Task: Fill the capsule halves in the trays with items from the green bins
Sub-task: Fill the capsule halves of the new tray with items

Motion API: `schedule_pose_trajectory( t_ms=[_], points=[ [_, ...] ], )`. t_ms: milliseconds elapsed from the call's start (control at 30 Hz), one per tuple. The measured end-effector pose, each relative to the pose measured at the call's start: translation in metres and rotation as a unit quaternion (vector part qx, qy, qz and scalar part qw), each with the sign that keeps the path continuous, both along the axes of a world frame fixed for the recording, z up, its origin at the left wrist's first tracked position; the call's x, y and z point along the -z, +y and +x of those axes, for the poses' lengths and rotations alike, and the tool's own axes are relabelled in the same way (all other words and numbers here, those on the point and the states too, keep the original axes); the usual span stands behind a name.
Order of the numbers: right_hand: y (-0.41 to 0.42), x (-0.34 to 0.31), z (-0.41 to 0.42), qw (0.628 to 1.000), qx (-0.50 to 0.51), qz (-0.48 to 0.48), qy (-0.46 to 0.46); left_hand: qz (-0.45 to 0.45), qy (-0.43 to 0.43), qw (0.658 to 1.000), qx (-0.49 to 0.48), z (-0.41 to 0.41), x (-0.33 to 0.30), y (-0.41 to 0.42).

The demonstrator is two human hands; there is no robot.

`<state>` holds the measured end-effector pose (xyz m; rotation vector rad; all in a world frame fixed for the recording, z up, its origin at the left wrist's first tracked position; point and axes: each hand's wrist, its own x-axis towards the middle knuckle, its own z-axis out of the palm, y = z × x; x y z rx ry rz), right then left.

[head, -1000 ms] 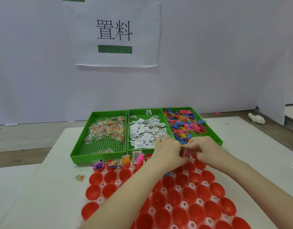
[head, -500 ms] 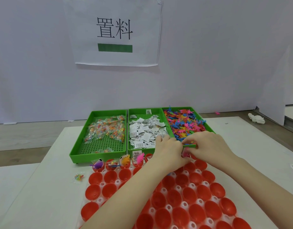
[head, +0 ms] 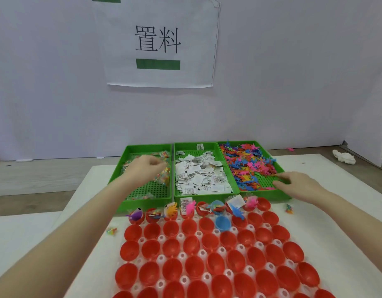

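Both hands are now splitting apart from where they were working together over the tray's back row a second ago, each reaching into its own bin. Nearest me, the white tray is lying on the surface with rows of red capsule halves sitting open-side up and bare, ready to take a drop from above. Only the back row is carrying toys and slips, and one blue half is sitting just behind it. Beyond, the left hand is curling its grip around the bagged pieces in the left bin. The right hand is pinching something small at the near corner of the right bin, beside the coloured figures. The middle bin of paper slips is waiting untouched between them.
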<state>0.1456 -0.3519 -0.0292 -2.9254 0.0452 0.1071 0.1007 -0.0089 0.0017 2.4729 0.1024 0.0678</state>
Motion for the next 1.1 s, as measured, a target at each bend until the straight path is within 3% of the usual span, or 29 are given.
schedule_pose_trajectory(
  t_ms=[67,167,267,400,533,767,900,1100],
  points=[
    [0.006,0.005,0.003,0.997,0.001,-0.065,0.035,0.062,0.084,0.992,0.065,0.002,0.012,0.013],
    [0.021,0.01,0.008,0.995,-0.01,-0.071,0.064,0.087,0.15,0.979,0.104,0.005,0.023,0.017],
    [0.032,0.012,0.012,0.993,-0.053,-0.095,0.033,0.067,0.125,0.986,0.089,0.009,0.027,0.012],
    [0.045,0.002,0.012,0.992,-0.101,0.072,0.04,0.045,0.079,0.994,0.063,0.012,0.029,0.009],
    [0.045,0.0,0.011,0.987,-0.073,0.138,0.03,0.047,0.081,0.993,0.068,0.012,0.034,0.005],
    [0.037,0.001,0.013,0.975,-0.022,0.164,-0.147,0.06,0.019,0.998,0.019,0.012,0.038,0.007],
    [0.035,0.0,0.015,0.963,0.025,0.185,-0.197,0.01,-0.007,0.999,-0.034,0.009,0.039,0.007],
    [0.041,-0.003,0.017,0.937,0.056,0.297,-0.177,-0.149,-0.073,0.978,-0.13,-0.005,0.033,0.011]
  ],
)
